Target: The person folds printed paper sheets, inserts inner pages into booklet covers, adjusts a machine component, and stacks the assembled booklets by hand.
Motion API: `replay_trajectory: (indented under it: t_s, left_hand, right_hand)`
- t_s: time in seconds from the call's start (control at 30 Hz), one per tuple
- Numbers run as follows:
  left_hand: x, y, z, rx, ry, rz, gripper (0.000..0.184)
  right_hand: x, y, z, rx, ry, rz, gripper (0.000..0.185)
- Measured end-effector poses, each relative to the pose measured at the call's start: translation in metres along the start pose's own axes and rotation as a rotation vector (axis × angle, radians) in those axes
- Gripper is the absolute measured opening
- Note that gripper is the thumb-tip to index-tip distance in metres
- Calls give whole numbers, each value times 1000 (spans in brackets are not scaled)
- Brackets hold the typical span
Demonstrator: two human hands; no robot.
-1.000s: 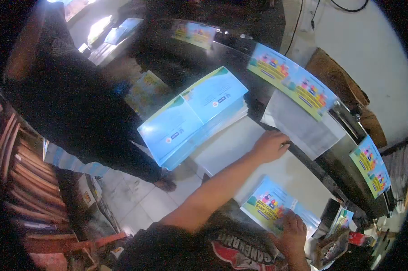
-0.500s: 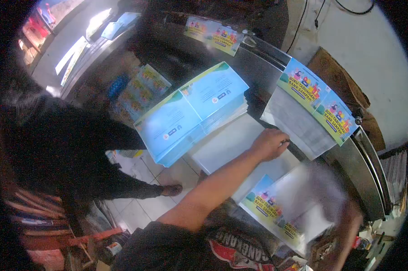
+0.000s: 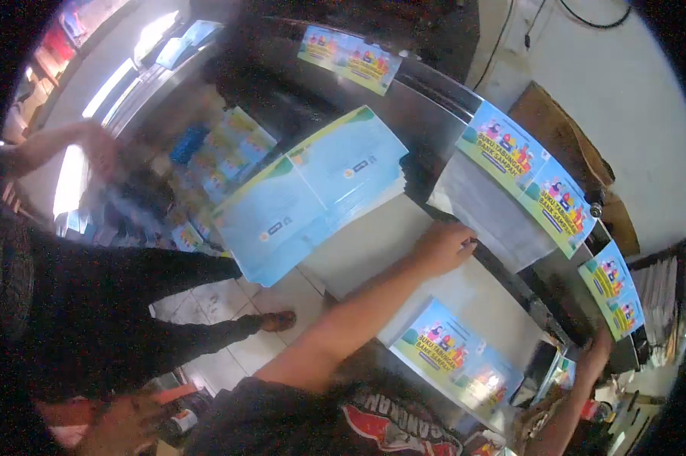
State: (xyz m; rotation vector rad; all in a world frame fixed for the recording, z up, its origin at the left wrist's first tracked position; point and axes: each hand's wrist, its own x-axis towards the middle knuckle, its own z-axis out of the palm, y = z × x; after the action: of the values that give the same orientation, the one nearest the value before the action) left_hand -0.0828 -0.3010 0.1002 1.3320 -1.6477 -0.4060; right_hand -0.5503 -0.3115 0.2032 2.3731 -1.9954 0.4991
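My left hand (image 3: 443, 249) rests over the pale board (image 3: 373, 235), fingers curled closed around a small dark thing I cannot make out. Beside its wrist lies a stack of printed cover sheets (image 3: 442, 346), yellow and blue with cartoon figures and "Buku Tabungan Bank Sampah" lettering. My right hand (image 3: 599, 351) is at the lower edge of another printed cover sheet (image 3: 613, 289), at the right end of the dark metal rail. Its fingers are mostly hidden, so their grip does not show. A tall stack of light-blue sheets (image 3: 312, 190) stands beyond my left arm.
Printed sheets (image 3: 529, 178) lie over the rail, above a grey-white sheet (image 3: 491, 213); another (image 3: 350, 59) is farther along. A person in dark clothes (image 3: 115, 304) is at the left, near colourful printed sheets (image 3: 221, 159). Brown cardboard (image 3: 571, 129) leans on the wall.
My right hand has moved up and right from the near stack, and a cover sheet now shows at the rail's right end. The other person's arms have come into view. My left hand barely moved.
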Motion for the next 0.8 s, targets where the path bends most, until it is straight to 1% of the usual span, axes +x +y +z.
replay_trajectory:
  t_s: [0.07, 0.1, 0.13, 0.17, 0.2, 0.23, 0.27, 0.33, 0.43, 0.5, 0.6, 0.67, 0.7, 0.73, 0.77, 0.8]
  left_hand:
    - [1, 2, 1, -32, -18, -22, 20]
    - [2, 4, -2, 0, -10, 8, 20]
    - [2, 4, -5, 35, -1, 34, 20]
    - [2, 4, -5, 44, -2, 37, 20]
    - [2, 3, -3, 32, -6, 26, 19]
    - [1, 2, -2, 18, -9, 15, 19]
    - [3, 2, -3, 26, -1, 21, 19]
    - [0, 3, -3, 49, 19, 59, 18]
    - [1, 4, -5, 42, -37, 23, 19]
    - [-1, 2, -3, 60, -22, 35, 19]
    - [-2, 0, -1, 82, -13, 35, 21]
    - [-2, 0, -2, 84, -18, 27, 21]
    - [-3, 0, -1, 73, -13, 32, 21]
    - [-3, 0, 0, 62, -9, 36, 22]
    - [-3, -2, 2, 59, -7, 34, 22]
    - [-3, -5, 4, 54, -11, 36, 22]
  right_hand:
    - [-42, -42, 30, -54, -121, -111, 44]
    - [-69, -91, 44, 5, -180, -31, 47]
    - [-90, -148, 24, 88, -315, -300, 58]
    - [-112, -180, 27, 8, -418, -422, 71]
    - [-129, -194, 31, -31, -505, -484, 73]
    - [-140, -205, 32, -123, -483, -533, 73]
    - [-143, -199, 38, -121, -473, -541, 73]
    - [-147, -195, 45, -46, -557, -461, 86]
    - [-149, -209, 28, -80, -544, -466, 83]
    - [-150, -212, 24, -106, -538, -459, 82]
    - [-146, -204, 26, -97, -531, -505, 80]
    - [-133, -194, 23, 144, -575, -515, 62]
    - [-126, -186, 20, 141, -575, -514, 62]
    - [-117, -175, 14, 103, -641, -388, 50]
    - [-107, -163, 1, -20, -628, -245, 48]
    - [-88, -145, -15, -110, -519, -113, 47]
